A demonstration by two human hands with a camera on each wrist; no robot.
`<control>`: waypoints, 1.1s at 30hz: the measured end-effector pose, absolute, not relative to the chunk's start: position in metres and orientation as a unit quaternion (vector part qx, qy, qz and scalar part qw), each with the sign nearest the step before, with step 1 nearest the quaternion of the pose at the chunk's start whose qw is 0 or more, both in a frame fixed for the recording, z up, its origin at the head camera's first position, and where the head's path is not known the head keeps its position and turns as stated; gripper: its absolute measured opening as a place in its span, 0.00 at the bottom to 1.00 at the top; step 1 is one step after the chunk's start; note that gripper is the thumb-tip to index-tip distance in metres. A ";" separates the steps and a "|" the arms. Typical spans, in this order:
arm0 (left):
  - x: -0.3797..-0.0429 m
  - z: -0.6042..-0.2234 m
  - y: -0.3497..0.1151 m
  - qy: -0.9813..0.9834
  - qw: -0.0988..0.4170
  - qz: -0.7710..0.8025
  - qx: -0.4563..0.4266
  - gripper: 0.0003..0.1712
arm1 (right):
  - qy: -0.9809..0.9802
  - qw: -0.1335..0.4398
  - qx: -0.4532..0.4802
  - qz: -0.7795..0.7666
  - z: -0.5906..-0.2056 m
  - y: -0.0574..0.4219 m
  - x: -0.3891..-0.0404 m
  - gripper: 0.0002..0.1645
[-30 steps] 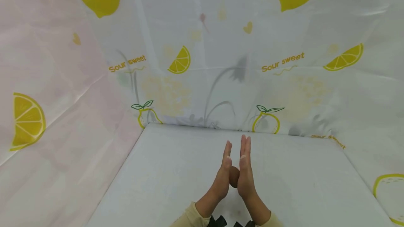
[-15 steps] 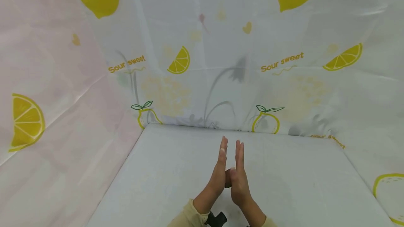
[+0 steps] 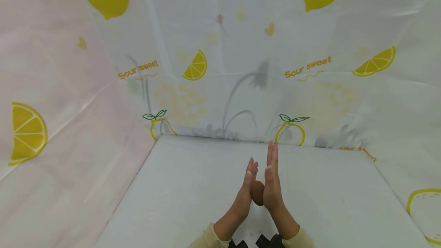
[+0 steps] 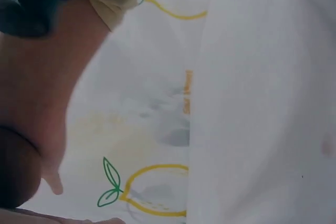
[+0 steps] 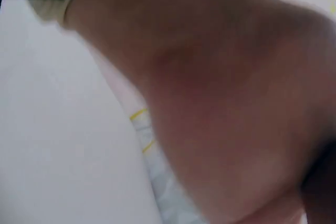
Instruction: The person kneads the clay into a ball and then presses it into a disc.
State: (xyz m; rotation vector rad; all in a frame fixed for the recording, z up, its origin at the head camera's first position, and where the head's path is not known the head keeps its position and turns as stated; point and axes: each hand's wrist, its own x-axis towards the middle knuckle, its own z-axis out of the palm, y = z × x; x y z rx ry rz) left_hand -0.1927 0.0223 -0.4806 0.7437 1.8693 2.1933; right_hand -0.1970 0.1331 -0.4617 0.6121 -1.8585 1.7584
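A brown, slightly egg-shaped ball (image 3: 257, 193) is held between the two palms above the white table. The left hand (image 3: 244, 194) presses on it from the left, fingers straight and pointing forward. On the other side, the right hand (image 3: 272, 188) has its palm against it, straight fingers reaching farther forward. In the left wrist view the ball (image 4: 18, 169) shows dark at the left edge, between the right hand (image 4: 34, 129) and the left hand (image 4: 58, 219). A dark part of the ball (image 5: 323, 187) appears at the right wrist view's edge, near the blurred left hand (image 5: 226, 114).
A white tabletop (image 3: 193, 179) spreads below the hands. Behind it stands a backdrop (image 3: 220, 98) printed with lemons, and a pinkish side sheet (image 3: 69, 125) rises at the left. Black wrist bands (image 3: 268, 241) show near the sleeves.
The palms slide back and forth against each other around the ball. Since half a second ago the right hand has moved forward and the left hand back, and more of the ball shows.
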 end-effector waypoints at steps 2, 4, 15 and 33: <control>-0.191 -0.477 0.022 0.602 0.107 0.750 0.253 0.40 | -0.683 0.242 0.212 0.656 -0.464 0.137 -0.201 0.37; -0.191 -0.472 0.020 0.585 0.120 0.760 0.256 0.41 | -0.686 0.233 0.204 0.658 -0.469 0.139 -0.203 0.36; -0.202 -0.465 0.016 0.594 0.085 0.770 0.219 0.41 | -0.717 0.259 0.253 0.595 -0.486 0.120 -0.185 0.38; -0.190 -0.469 0.021 0.565 0.155 0.773 0.244 0.44 | -0.720 0.232 0.207 0.621 -0.475 0.148 -0.205 0.38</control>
